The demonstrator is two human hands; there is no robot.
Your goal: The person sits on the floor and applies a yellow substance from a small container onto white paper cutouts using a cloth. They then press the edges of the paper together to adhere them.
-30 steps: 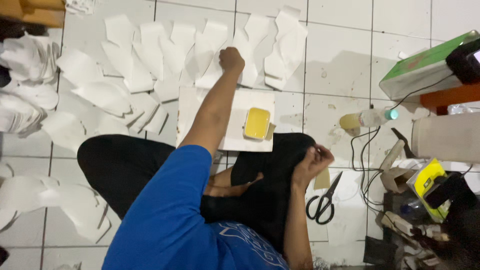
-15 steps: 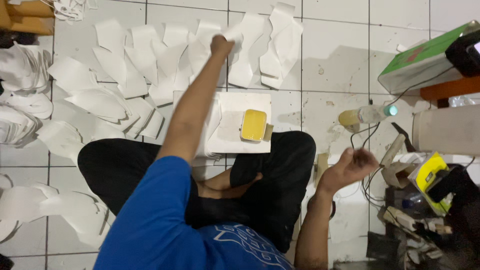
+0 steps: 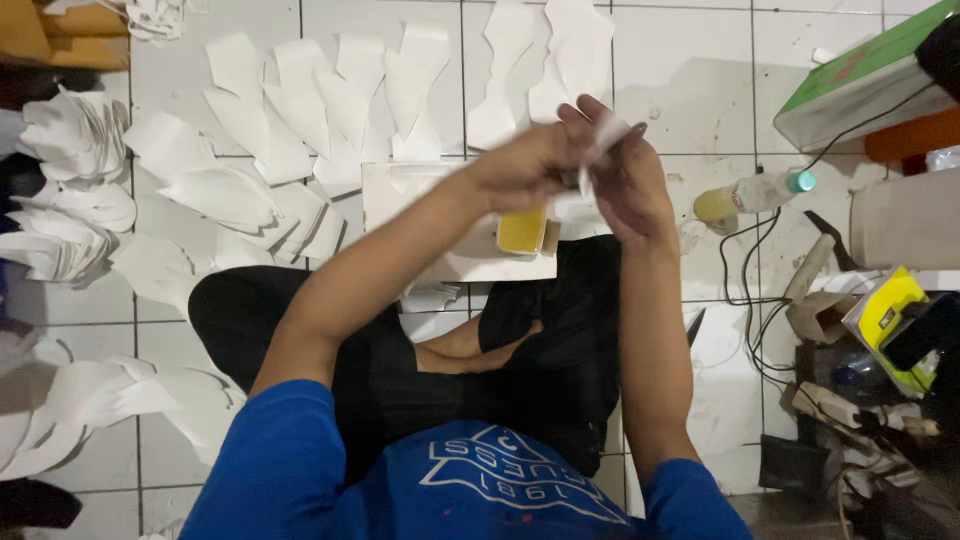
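White cut piece (image 3: 607, 132) clamped between left hand (image 3: 520, 168) and right hand (image 3: 625, 190) fingers; many pieces (image 3: 330, 95) laid out far on floor; yellow glue pot (image 3: 522, 230) near

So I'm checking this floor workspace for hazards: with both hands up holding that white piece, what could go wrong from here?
1. The open yellow glue tub sits on the white board right under the left hand and right hand; a dropped white piece or a lowered wrist could land in it.
2. The cut white shapes spread on the tiled floor lie close ahead; a sweeping arm could scatter them.
3. The black cable trails beside the right knee and may snag.
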